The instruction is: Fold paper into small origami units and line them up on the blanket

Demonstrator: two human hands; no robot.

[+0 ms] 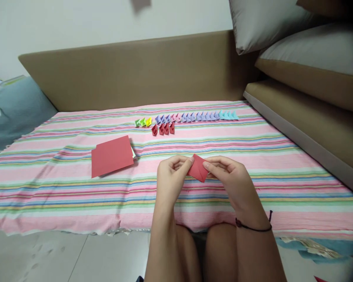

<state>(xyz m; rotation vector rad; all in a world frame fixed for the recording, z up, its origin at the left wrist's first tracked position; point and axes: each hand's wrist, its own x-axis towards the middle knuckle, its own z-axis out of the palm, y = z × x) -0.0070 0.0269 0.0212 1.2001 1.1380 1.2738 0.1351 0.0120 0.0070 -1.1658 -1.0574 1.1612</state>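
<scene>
A small folded piece of red paper (199, 169) is held up between my two hands above the striped cloth. My left hand (174, 172) pinches its left edge with the thumb on the front face. On the opposite edge my right hand (228, 172) grips it the same way, thumb in front and fingers behind. A diagonal crease or flap line shows on the paper's lower part. Farther back stand several folded red paper pieces (166, 129) in a short row. Behind them runs a longer row of folded paper pieces (204, 116) in green, yellow, purple, pink and turquoise.
A stack of red paper sheets (113, 156) lies to the left on the striped cloth (76, 199). A brown backrest (135, 74) closes off the far side. Cushions (308, 55) are piled at the right, and a blue-grey pillow (17, 109) lies at the far left.
</scene>
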